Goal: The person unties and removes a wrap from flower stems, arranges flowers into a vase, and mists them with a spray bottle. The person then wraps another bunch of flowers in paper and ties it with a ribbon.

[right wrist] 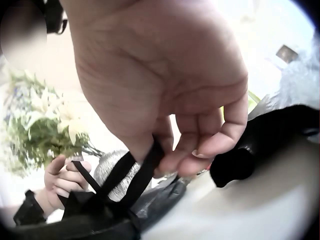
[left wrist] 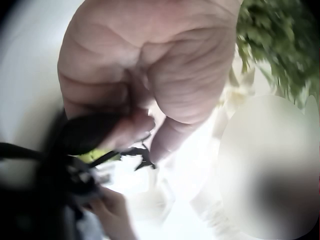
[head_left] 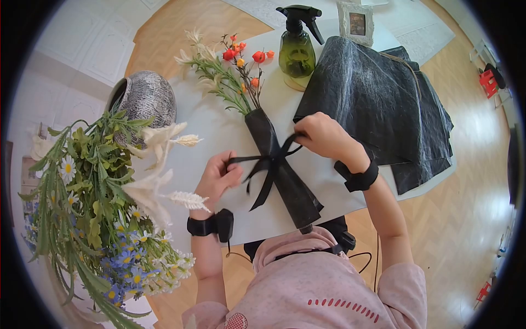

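Observation:
A bouquet in a black wrap (head_left: 290,192) lies slantwise on the table, orange and white flowers (head_left: 241,63) at its upper end. Round its middle a black ribbon (head_left: 272,160) is tied in a bow with hanging tails. My left hand (head_left: 219,178) pinches the bow's left loop in curled fingers; in the left wrist view that hand (left wrist: 145,75) has dark ribbon against its fingers. My right hand (head_left: 329,140) grips the right loop, and in the right wrist view this hand (right wrist: 170,85) holds two strands of ribbon (right wrist: 132,175) between thumb and fingers.
Black sheets (head_left: 378,98) lie at the right of the table (head_left: 235,216). Behind stand a green spray bottle (head_left: 297,52) and a small picture frame (head_left: 356,24). A grey textured vase (head_left: 150,101) is at the left, beside a large mass of artificial flowers (head_left: 98,192).

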The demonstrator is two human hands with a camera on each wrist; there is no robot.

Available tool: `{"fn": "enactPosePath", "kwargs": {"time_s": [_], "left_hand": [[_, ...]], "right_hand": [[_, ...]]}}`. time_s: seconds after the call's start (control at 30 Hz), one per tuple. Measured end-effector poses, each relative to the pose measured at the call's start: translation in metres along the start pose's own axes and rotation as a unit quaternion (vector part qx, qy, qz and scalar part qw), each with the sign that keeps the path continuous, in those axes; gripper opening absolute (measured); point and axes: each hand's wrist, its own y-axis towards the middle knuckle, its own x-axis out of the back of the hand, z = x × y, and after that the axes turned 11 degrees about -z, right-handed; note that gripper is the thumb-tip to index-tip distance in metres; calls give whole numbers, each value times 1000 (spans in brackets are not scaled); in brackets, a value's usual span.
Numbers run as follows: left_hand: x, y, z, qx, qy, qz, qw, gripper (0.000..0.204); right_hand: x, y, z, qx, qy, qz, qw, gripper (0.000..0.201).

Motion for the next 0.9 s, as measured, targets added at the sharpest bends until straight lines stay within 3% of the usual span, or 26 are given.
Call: {"fn": "enactPosePath", "kwargs": {"time_s": [0.03,0.07,0.1,0.13,0.17,0.2,0.23,0.27,0.3,0.33,0.4,0.43,0.5,0.57,0.63,0.67,0.73,0.77,0.83,0.9], "left_hand": [[-1,-6,-7,25,-167,104,980,23],[-2,-9,-12,49,-327,203,922,20],[-3,-10,-15,49,-328,202,922,20],[-4,-8,-18,62,-243,157,955,19],[-4,-7,-20,74,-156,109,979,17],[-3,-4,-18,73,-155,108,979,17],[-2,-1,-12,38,-81,58,994,18],[0,1,-8,4,-7,8,1000,19],[4,1,-6,3,-7,11,1000,19],[9,0,-5,-10,19,9,1000,20],[22,-2,1,-23,45,6,999,21],[31,-3,6,7,-7,12,1000,21],[41,-4,11,38,-59,17,997,22],[45,-6,15,38,31,-60,997,22],[50,-8,19,22,85,-73,993,22],[50,-10,20,6,138,-87,987,23],[49,-11,20,2,173,-88,981,23],[53,-11,21,-1,206,-88,975,23],[57,-15,21,14,138,-77,987,22],[56,-16,19,28,68,-62,995,21]], "right_hand": [[1,5,0,-11,90,-14,996,8],[1,8,0,-22,179,-27,983,9],[-1,9,1,-22,179,-27,983,9],[-2,10,2,-98,407,-42,907,15],[-2,11,4,-169,609,-54,773,25],[4,11,5,-141,689,-54,709,33],[7,14,1,-101,734,-34,670,36],[9,13,3,-172,752,-53,634,37],[11,13,4,-242,764,-72,594,39],[11,12,-3,-243,764,-74,594,39],[7,9,-26,-321,797,-76,506,38],[6,7,-30,-320,797,-75,506,38],[3,5,-36,-404,748,-104,516,39],[1,2,-38,-411,731,-110,533,38],[0,-2,-40,-419,689,-74,586,38],[1,-3,-39,-420,690,-74,586,38],[2,-4,-36,-421,617,-77,660,38],[-1,-2,-31,-424,615,-76,660,38],[-4,-1,-26,-413,544,-109,722,36],[-7,0,-29,-410,533,-111,732,36]]}}
